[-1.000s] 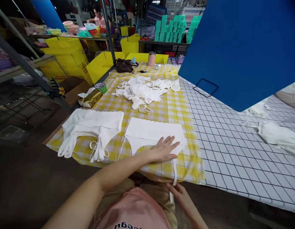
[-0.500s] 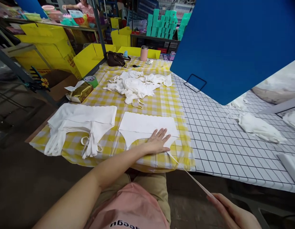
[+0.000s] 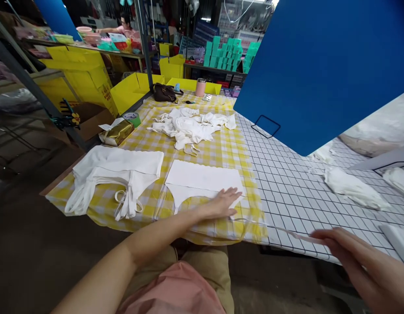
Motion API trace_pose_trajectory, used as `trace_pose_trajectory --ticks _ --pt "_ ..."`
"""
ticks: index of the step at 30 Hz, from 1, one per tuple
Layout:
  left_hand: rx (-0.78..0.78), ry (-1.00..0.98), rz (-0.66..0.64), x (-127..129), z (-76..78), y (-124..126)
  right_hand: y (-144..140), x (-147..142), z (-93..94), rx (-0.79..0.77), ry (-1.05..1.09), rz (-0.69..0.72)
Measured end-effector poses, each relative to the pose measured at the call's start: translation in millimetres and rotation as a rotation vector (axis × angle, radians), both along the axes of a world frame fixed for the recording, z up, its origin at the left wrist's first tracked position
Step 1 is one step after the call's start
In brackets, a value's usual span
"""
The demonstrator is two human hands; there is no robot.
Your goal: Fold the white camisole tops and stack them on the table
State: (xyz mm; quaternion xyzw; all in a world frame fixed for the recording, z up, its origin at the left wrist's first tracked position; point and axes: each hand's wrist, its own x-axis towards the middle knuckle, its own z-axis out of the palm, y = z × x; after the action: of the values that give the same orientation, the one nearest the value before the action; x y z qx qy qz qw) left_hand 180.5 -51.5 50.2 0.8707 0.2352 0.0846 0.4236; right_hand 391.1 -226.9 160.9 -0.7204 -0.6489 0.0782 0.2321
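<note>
Since a moment ago the right hand has swung out rightward, pinching the thin white strap taut and nearly level. The left hand, fingers spread, presses the flat white garment onto the yellow-checked counter.

Bare checked cloth is lying open between the flat garment and the crumpled heap — folded stack is crowding the left side.

Folded stack left of flat garment – loose pile behind (cup farther back).
</note>
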Motion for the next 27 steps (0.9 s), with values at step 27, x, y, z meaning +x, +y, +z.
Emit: trace_pose_trajectory --ticks 27 --pt "-0.406 -0.259 0.313 1 12.2 -11 99 -51 -87.0 0.328 -0.145 0.296"
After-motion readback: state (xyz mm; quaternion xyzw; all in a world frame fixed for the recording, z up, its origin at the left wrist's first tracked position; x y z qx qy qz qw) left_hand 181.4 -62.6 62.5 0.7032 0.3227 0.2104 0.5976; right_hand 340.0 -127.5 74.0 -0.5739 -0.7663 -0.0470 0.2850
